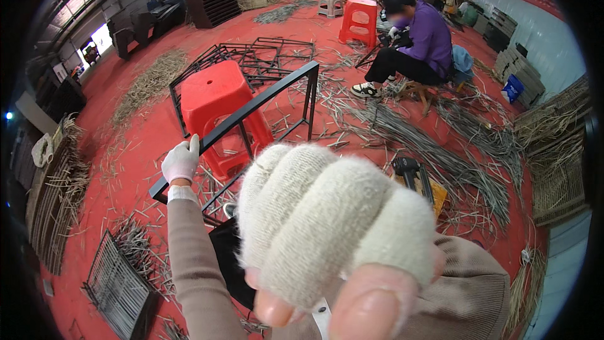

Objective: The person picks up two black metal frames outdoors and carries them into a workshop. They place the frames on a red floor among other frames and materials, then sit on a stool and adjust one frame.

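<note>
My left hand (182,161), in a white glove, is closed round the lower left end of a black metal frame (270,96). The frame slants up to the right, its top bar crossing in front of a red plastic stool (211,85). Very close to the camera, my right hand (333,226) fills the middle of the view. It wears a fuzzy white glove with bare thumb and fingertips. Its fingers are curled in and the thumb is near them; whatever they may hold is hidden. Behind it, a black power tool (412,173) lies partly covered, beside something yellow (438,196).
Black frames (267,56) lie on the red floor beyond the stool. Long grey strips (434,145) spread to the right. A person in purple (428,41) sits working near another red stool (359,22). A slatted panel (116,283) lies lower left; woven panels (560,151) stand right.
</note>
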`<state>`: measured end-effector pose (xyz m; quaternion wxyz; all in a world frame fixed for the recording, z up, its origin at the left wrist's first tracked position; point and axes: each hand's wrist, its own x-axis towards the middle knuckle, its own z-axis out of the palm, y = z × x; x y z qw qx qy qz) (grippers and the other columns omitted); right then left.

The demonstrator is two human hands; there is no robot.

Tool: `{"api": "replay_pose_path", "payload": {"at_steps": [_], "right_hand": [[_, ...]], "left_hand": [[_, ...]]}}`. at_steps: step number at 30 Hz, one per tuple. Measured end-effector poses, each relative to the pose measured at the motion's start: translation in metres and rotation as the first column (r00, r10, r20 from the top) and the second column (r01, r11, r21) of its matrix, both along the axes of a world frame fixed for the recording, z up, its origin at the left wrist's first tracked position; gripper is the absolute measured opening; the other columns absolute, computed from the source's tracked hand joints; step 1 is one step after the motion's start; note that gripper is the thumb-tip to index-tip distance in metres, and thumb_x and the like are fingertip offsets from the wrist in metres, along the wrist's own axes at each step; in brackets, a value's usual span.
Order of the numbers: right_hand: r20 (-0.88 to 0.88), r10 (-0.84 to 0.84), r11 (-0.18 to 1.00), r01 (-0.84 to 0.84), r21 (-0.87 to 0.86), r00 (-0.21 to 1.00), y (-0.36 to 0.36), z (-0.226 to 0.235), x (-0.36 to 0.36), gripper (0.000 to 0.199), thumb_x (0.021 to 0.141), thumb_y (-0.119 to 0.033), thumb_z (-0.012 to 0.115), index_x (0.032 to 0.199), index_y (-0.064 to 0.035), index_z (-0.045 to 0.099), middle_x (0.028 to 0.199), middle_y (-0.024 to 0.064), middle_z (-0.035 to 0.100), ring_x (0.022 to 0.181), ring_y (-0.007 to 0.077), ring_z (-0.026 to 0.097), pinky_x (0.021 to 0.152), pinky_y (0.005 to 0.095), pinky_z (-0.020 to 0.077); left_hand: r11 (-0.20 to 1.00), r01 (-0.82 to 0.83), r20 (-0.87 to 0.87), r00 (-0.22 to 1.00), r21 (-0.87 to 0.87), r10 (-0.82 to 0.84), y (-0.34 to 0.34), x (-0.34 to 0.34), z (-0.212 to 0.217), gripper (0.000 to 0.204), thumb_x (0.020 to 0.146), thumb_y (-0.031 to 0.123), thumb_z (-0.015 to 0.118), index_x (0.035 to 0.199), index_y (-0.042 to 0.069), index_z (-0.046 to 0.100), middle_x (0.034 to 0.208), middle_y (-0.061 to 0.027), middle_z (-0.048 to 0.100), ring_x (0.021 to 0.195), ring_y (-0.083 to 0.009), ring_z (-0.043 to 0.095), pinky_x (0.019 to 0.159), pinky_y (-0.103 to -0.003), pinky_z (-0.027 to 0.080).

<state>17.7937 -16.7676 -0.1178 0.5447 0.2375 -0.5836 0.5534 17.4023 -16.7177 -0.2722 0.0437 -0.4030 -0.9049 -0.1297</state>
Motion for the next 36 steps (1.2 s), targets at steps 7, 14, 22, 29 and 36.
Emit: {"api": "replay_pose_path", "payload": {"at_steps": [7, 14, 22, 29, 36], "right_hand": [[-0.001, 0.015, 0.999, -0.015, 0.031, 1.000, -0.026, -0.006, 0.003, 0.024, 0.091, -0.028, 0.067, 0.103, -0.0074, 0.063, 0.097, 0.0084, 0.068, 0.081, 0.0215, 0.062, 0.086, 0.0387, 0.0483], [-0.017, 0.049, 0.999, -0.048, 0.019, 0.999, -0.036, -0.015, 0.005, 0.023, 0.092, -0.026, 0.066, 0.105, -0.0066, 0.064, 0.099, 0.0089, 0.068, 0.082, 0.0217, 0.063, 0.085, 0.0381, 0.0489], [-0.038, 0.124, 0.992, -0.123, 0.018, 0.992, -0.036, -0.022, -0.002, 0.023, 0.093, -0.024, 0.064, 0.108, -0.0057, 0.064, 0.102, 0.0096, 0.068, 0.083, 0.0218, 0.064, 0.084, 0.0375, 0.0496], [-0.061, 0.255, 0.967, -0.254, 0.031, 0.965, -0.042, -0.023, -0.026, 0.023, 0.094, -0.022, 0.063, 0.110, -0.0050, 0.064, 0.104, 0.0101, 0.069, 0.084, 0.0220, 0.064, 0.083, 0.0369, 0.0501], [-0.074, 0.427, 0.904, -0.425, 0.038, 0.901, -0.049, -0.028, -0.052, 0.024, 0.095, -0.020, 0.062, 0.112, -0.0042, 0.064, 0.106, 0.0107, 0.069, 0.085, 0.0221, 0.065, 0.082, 0.0363, 0.0507]], "left_hand": [[1.000, -0.020, 0.036, 0.999, -0.012, 0.021, -0.004, 0.001, -0.005, 0.063, 0.099, 0.065, 0.038, 0.103, 0.017, 0.078, 0.105, -0.0167, 0.075, 0.103, -0.0380, 0.070, 0.087, -0.050, 0.054], [0.999, 0.033, 0.063, 0.997, 0.000, -0.033, -0.004, -0.008, -0.011, 0.064, 0.099, 0.067, 0.037, 0.104, 0.017, 0.077, 0.107, -0.0170, 0.075, 0.104, -0.0386, 0.070, 0.089, -0.050, 0.053], [1.000, -0.012, 0.033, 0.999, -0.009, 0.012, 0.000, -0.005, -0.013, 0.064, 0.098, 0.067, 0.037, 0.103, 0.018, 0.077, 0.106, -0.0158, 0.075, 0.103, -0.0375, 0.070, 0.087, -0.050, 0.053], [1.000, -0.011, 0.045, 0.999, -0.001, 0.011, 0.001, -0.005, -0.010, 0.064, 0.098, 0.067, 0.037, 0.101, 0.018, 0.077, 0.104, -0.0154, 0.075, 0.102, -0.0373, 0.070, 0.086, -0.048, 0.053], [1.000, -0.018, 0.036, 0.999, -0.019, 0.019, 0.000, -0.002, -0.008, 0.064, 0.099, 0.066, 0.036, 0.103, 0.017, 0.077, 0.106, -0.0158, 0.075, 0.104, -0.0371, 0.070, 0.088, -0.049, 0.053]]}}
